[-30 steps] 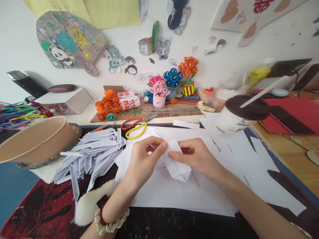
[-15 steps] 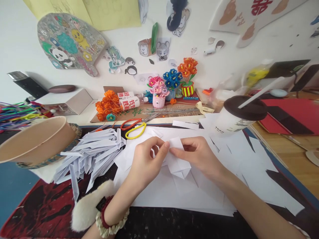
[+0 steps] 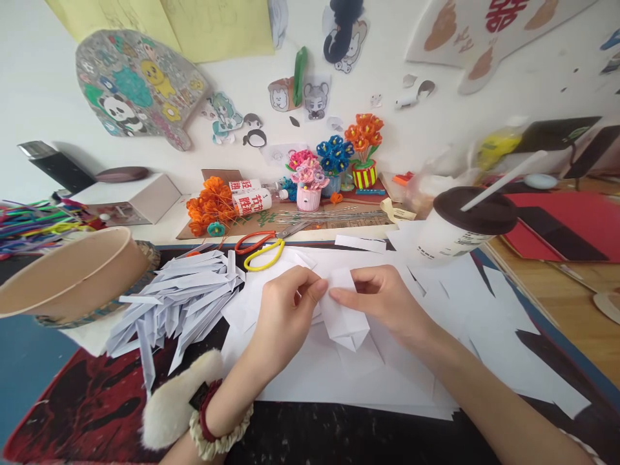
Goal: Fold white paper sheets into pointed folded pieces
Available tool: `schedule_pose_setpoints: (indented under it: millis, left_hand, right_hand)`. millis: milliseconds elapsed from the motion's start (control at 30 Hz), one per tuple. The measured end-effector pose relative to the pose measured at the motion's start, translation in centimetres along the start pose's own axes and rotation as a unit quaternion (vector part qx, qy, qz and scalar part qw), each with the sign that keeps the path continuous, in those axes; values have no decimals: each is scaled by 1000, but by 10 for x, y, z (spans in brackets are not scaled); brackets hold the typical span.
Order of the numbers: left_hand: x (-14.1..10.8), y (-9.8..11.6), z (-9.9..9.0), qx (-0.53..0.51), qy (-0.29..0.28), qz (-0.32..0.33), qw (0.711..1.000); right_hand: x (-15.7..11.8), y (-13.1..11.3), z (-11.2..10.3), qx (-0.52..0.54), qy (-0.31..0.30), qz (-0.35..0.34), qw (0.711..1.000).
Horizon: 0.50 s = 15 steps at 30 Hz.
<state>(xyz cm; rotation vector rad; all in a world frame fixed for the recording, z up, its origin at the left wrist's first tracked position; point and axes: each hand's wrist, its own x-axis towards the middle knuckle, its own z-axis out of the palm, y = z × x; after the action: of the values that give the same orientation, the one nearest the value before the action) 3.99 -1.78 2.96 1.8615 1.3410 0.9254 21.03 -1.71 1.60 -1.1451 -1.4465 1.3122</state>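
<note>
A small folded piece of white paper (image 3: 345, 316) is held up between both hands, its lower end creased into a pointed flap. My left hand (image 3: 291, 303) pinches its left edge between thumb and bent fingers. On the opposite edge, my right hand (image 3: 382, 294) grips it, thumb in front and fingers behind. Beneath the hands lie spread white sheets (image 3: 310, 378). To the left is a heap of folded paper strips (image 3: 188, 290). Scissors (image 3: 264, 253) with one red and one yellow handle lie open just beyond the left hand.
A lidded cup with a straw (image 3: 460, 226) stands at the right. At the left are a wooden bowl-like container (image 3: 72, 278) and a white fluffy object (image 3: 169, 413) by my wrist. Orange craft flowers (image 3: 210, 203) and potted ones (image 3: 310, 184) line the back, near the wall.
Both hands keep their pinch on the folded paper. The paper's lower end has tilted slightly down and left, and my left fingers have closed a little more.
</note>
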Motion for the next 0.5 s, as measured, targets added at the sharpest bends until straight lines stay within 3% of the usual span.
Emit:
schedule_pose_setpoints:
  millis: [267,500]
  left_hand:
    - [-1,0,2,30,35,6,999]
    - [6,-5,-5,-92,-13,-38,995]
  right_hand:
    - [0,-1,3,58,-1,47,997]
    - [2,-6,-5,82,-66,62,992]
